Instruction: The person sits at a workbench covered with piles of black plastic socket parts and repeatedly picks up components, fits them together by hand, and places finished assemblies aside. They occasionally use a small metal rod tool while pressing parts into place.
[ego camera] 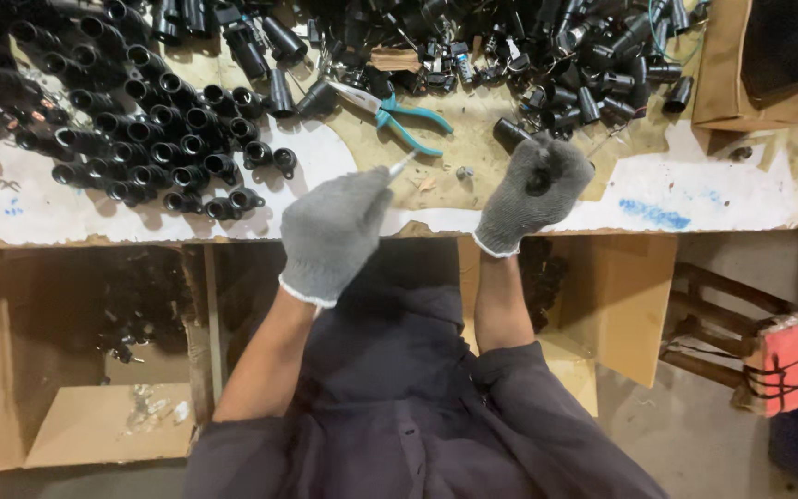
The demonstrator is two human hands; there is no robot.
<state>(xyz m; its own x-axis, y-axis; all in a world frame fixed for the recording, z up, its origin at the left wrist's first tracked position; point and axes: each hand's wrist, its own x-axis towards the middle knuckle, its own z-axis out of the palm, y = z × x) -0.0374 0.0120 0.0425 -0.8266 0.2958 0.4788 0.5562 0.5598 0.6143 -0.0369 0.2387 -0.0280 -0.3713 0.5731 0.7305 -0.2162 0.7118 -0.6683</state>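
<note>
Head view: left hand (332,231) closed round thin metal tool (403,164), tip aimed up-right toward right hand (535,189). Right hand fisted on black socket (539,178), above table (676,199) edge. Pliers (399,115) just beyond.

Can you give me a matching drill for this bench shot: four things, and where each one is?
Things:
1. pliers
2. rows of black sockets
3. red bundle
4. cardboard box

Places:
A. lower left, under the bench
B. right edge, on a wooden frame
C. bench top, between the hands and the parts pile
D. left part of the bench top

Pairs: 1-C, 2-D, 3-B, 4-A
</note>
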